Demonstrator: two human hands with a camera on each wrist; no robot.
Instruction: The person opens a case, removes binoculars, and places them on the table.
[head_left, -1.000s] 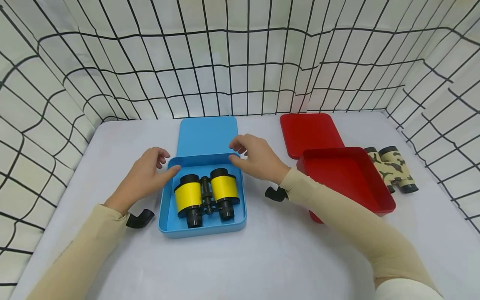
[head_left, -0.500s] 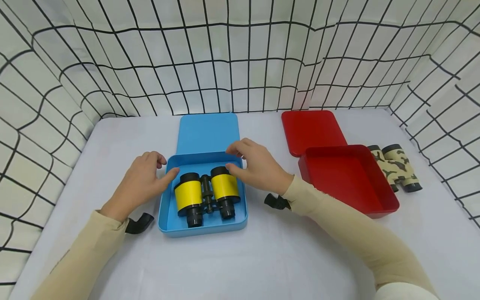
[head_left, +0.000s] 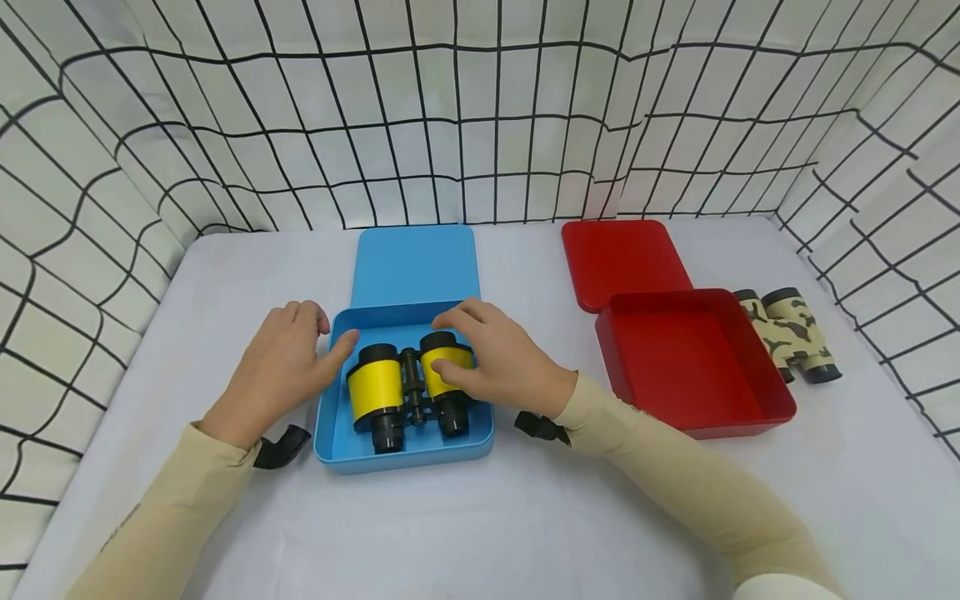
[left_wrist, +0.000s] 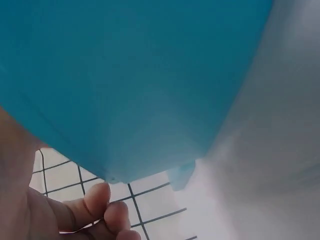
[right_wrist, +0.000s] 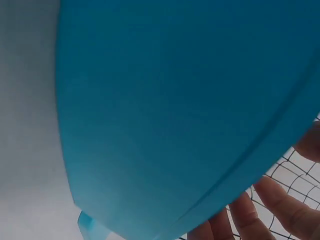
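Yellow-and-black binoculars [head_left: 375, 390] lie in the blue box [head_left: 408, 463], whose lid [head_left: 416, 267] is folded back behind it. My right hand [head_left: 504, 358] is over the box's right side, thumb across the right yellow barrel and fingers bent loosely above its far end. At the box's left side is my left hand [head_left: 279, 367], its thumb over the rim and its other fingers loosely bent outside. The blue wall [left_wrist: 130, 90] fills most of the left wrist view, fingers [left_wrist: 97, 200] below it. In the right wrist view, fingers [right_wrist: 245, 215] show past the box wall [right_wrist: 175, 110].
To the right stands a red box [head_left: 697, 358] with its lid [head_left: 626, 262] laid back. Camouflage-patterned binoculars [head_left: 798, 337] lie beyond it. Black wire mesh [head_left: 480, 125] surrounds the white table [head_left: 480, 533] at the back and sides. Black curved pieces [head_left: 282, 447] show under both wrists.
My right hand has moved left and nearer, from the box's right rim to over the right barrel of the binoculars. The left hand has barely moved. The binoculars stay in place.
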